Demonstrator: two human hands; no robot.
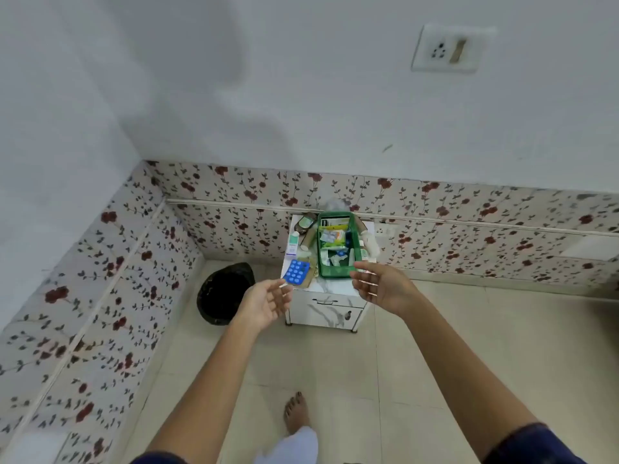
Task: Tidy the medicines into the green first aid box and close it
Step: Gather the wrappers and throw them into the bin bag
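Both hands raised, palms open, fingers loosely spread, grasping nothing. Left hand [266, 301] just near and left of the blue blister pack [296, 271], which lies flat at the near-left corner of the bench [330, 287], long axis running near-left to far-right, one short end overhanging the edge toward that hand. Right hand [380, 284] at the near-right corner of the green first aid box [336, 275], fingertips close to its near rim. Box open, long axis running near to far, already crowded with packets and strips; no lid clearly in view. Blister pack just left of the box, so probably the left hand's pick: a short reach forward, then a carry rightward over the rim. More medicines loose on the bench: a small white carton [292, 245] and a brown bottle [306, 223] far-left of the box, pale items along its right side, too blurred to name. Bench a small white marbled cabinet against a floral-tiled wall [234, 216], pale tiled floor [385, 380] below, a black bin [223, 293] to the left.
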